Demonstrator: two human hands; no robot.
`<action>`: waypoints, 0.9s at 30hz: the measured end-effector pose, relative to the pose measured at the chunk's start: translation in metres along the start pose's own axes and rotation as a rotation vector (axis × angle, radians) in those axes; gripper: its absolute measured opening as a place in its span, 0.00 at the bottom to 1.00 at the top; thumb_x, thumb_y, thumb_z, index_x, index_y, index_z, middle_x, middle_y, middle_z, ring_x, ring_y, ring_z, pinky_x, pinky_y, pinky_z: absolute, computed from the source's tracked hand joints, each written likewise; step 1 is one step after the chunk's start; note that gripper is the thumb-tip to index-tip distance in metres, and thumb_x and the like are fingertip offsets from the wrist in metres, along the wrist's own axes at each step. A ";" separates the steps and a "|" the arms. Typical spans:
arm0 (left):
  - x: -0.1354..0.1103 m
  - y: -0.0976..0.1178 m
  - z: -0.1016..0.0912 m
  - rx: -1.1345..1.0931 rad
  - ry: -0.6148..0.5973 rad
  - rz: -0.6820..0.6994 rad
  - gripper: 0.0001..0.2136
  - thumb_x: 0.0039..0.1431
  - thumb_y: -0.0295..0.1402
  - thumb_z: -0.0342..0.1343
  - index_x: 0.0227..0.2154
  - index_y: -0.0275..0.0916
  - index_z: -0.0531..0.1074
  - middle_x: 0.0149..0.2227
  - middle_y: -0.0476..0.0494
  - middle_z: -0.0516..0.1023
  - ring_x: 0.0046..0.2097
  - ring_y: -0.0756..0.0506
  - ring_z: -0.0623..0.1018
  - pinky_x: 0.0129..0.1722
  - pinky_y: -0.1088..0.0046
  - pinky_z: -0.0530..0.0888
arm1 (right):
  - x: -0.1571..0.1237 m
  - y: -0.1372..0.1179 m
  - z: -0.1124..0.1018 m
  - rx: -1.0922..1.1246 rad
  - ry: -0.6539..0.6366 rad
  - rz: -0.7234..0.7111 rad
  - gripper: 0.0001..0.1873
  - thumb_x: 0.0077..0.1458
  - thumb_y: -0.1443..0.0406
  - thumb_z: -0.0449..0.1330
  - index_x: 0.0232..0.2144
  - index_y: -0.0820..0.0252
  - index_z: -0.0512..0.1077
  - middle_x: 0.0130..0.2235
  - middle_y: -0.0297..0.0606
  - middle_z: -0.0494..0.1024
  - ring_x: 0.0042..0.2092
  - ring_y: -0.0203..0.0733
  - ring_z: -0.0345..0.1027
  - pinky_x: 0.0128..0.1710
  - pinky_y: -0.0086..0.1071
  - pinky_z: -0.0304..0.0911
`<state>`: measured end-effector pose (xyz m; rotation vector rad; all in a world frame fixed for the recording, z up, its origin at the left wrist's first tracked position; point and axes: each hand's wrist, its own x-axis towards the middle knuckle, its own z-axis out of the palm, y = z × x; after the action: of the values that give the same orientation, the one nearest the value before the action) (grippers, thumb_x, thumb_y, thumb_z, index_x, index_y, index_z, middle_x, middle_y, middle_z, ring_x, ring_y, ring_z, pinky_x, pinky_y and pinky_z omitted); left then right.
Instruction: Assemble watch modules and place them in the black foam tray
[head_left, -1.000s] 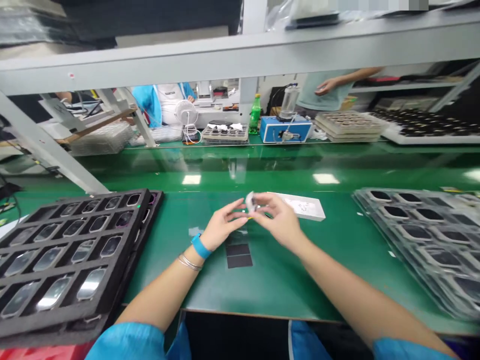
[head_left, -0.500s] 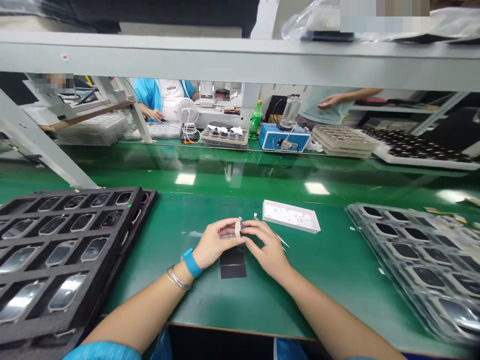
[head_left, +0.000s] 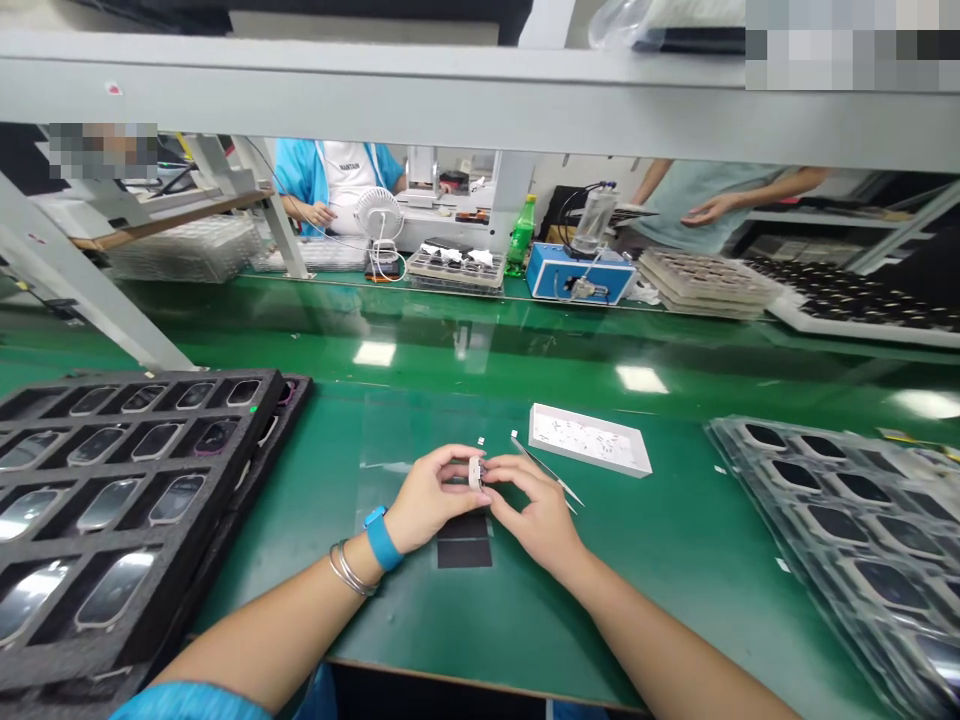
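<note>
Above the green bench, a small pale smartwatch case (head_left: pixel 475 473) stands on edge between my two hands. The fingers and thumb of my left hand (head_left: pixel 427 500) grip it from the left. From the other side, my right hand (head_left: pixel 544 515) pinches its right edge with fingertips and thumb. A pair of tweezers (head_left: pixel 559 478) lies on the bench just beyond my right hand. Flat black pieces (head_left: pixel 463 553) lie under the hands. A shallow white box (head_left: pixel 589 440) holding many tiny dark parts sits past the tweezers.
To the left, stacked dark foam trays (head_left: pixel 142 500) hold watch cases. Clear plastic trays (head_left: pixel 840 520) with dark-screened watches are stacked at the right. A grey shelf beam (head_left: pixel 420 95) crosses above. Across the bench are a blue machine (head_left: pixel 579 275), a green bottle (head_left: pixel 521 235) and two people.
The view has shifted a little, so the shelf beam sits higher. Both hands keep hold of the watch case, which is turned slightly. A person at the back right now shows both arms.
</note>
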<state>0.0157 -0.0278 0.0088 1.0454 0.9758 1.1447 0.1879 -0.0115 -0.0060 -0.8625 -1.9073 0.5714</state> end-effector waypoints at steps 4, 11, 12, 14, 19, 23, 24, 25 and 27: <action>0.000 0.000 0.000 -0.001 0.008 -0.017 0.24 0.38 0.28 0.72 0.41 0.36 0.73 0.38 0.42 0.80 0.40 0.44 0.81 0.44 0.63 0.80 | 0.000 0.002 0.000 0.007 0.004 0.015 0.05 0.54 0.68 0.61 0.33 0.54 0.77 0.39 0.38 0.81 0.41 0.42 0.77 0.43 0.37 0.74; 0.001 -0.004 0.000 0.056 0.027 -0.016 0.24 0.37 0.28 0.72 0.41 0.36 0.73 0.39 0.41 0.80 0.41 0.43 0.81 0.43 0.63 0.80 | 0.000 0.006 0.002 0.001 -0.015 0.033 0.06 0.54 0.68 0.61 0.32 0.53 0.78 0.37 0.38 0.82 0.40 0.42 0.77 0.42 0.37 0.74; 0.001 -0.005 0.000 0.067 0.036 -0.007 0.24 0.37 0.28 0.72 0.41 0.37 0.73 0.39 0.41 0.79 0.42 0.43 0.80 0.42 0.64 0.80 | 0.000 0.006 0.002 0.005 -0.020 0.031 0.06 0.54 0.68 0.62 0.32 0.53 0.78 0.38 0.38 0.82 0.40 0.43 0.77 0.43 0.38 0.74; 0.000 -0.004 0.000 0.087 0.052 0.014 0.23 0.38 0.28 0.72 0.41 0.37 0.73 0.40 0.41 0.79 0.44 0.42 0.80 0.42 0.64 0.80 | 0.000 0.007 0.002 0.016 -0.030 0.027 0.07 0.54 0.68 0.62 0.33 0.52 0.79 0.40 0.37 0.82 0.42 0.43 0.77 0.44 0.39 0.74; 0.000 -0.003 -0.002 0.105 0.048 0.029 0.23 0.38 0.31 0.71 0.40 0.37 0.72 0.40 0.43 0.78 0.45 0.42 0.79 0.44 0.62 0.80 | 0.001 0.006 0.002 0.060 -0.026 0.027 0.06 0.54 0.68 0.63 0.34 0.52 0.80 0.40 0.36 0.83 0.42 0.42 0.77 0.45 0.40 0.73; 0.000 -0.003 -0.003 0.133 0.049 0.045 0.23 0.38 0.32 0.72 0.39 0.38 0.72 0.40 0.43 0.77 0.44 0.43 0.79 0.44 0.63 0.80 | 0.002 0.005 0.003 0.070 -0.027 0.037 0.07 0.55 0.68 0.62 0.34 0.51 0.80 0.40 0.36 0.83 0.42 0.41 0.76 0.46 0.40 0.73; 0.000 -0.003 -0.003 0.142 0.057 0.054 0.23 0.38 0.32 0.72 0.39 0.38 0.72 0.41 0.43 0.77 0.45 0.43 0.79 0.44 0.63 0.80 | 0.002 0.005 0.003 0.071 -0.029 0.043 0.07 0.55 0.67 0.62 0.34 0.51 0.80 0.40 0.35 0.83 0.43 0.41 0.76 0.46 0.40 0.73; 0.000 -0.004 -0.002 0.152 0.063 0.063 0.22 0.38 0.33 0.72 0.39 0.38 0.72 0.41 0.43 0.77 0.45 0.42 0.79 0.44 0.62 0.80 | 0.001 0.006 0.004 0.072 -0.029 0.050 0.07 0.55 0.68 0.62 0.34 0.51 0.80 0.40 0.35 0.83 0.43 0.41 0.76 0.46 0.39 0.73; 0.001 -0.005 -0.002 0.172 0.068 0.079 0.22 0.39 0.33 0.71 0.39 0.38 0.72 0.40 0.43 0.77 0.46 0.42 0.79 0.45 0.62 0.80 | 0.001 0.006 0.006 0.078 -0.024 0.063 0.07 0.54 0.69 0.62 0.33 0.52 0.79 0.40 0.35 0.82 0.43 0.41 0.76 0.46 0.38 0.72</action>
<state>0.0149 -0.0274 0.0038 1.1976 1.1100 1.1825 0.1848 -0.0071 -0.0127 -0.8716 -1.8726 0.6924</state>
